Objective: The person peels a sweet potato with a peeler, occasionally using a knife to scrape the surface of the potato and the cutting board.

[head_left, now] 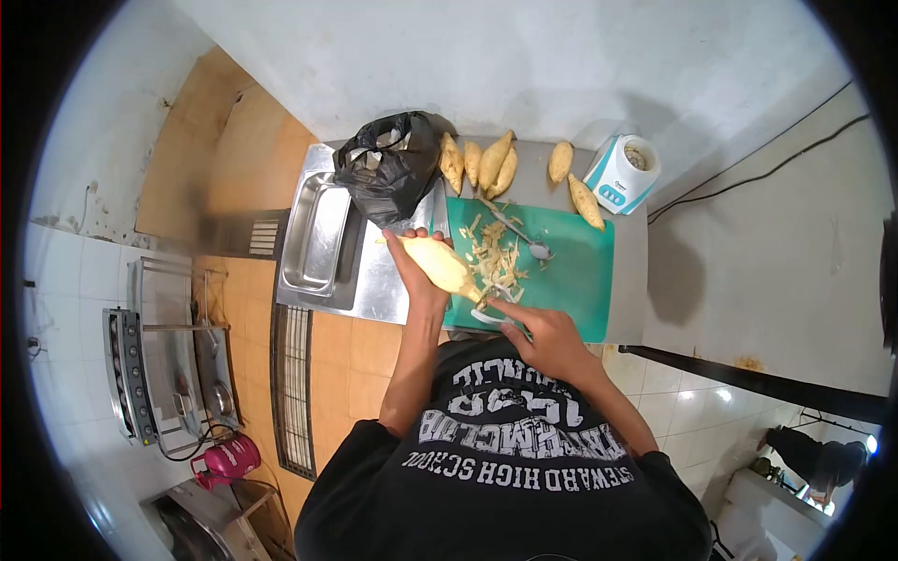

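My left hand (pixel 419 283) is wrapped round a peeled, pale yellow sweet potato (pixel 443 266), holding it tilted over the near left edge of the green cutting board (pixel 580 271). At its lower end, a dark bit of skin remains by the tip. My right hand (pixel 547 338) grips a white peeler (pixel 486 318), whose head is right at that tip. Peelings (pixel 496 254) lie in a loose heap on the board beside the sweet potato. A long-handled utensil with a rounded grey end (pixel 540 250) rests across them.
Several unpeeled sweet potatoes (pixel 496 164) lie along the wall behind the board. A black plastic bag (pixel 388 173) stands by the steel sink (pixel 313 238) on the left. A white and teal appliance (pixel 622 175) is at the back right. Another person (pixel 823 463) is far off at the lower right.
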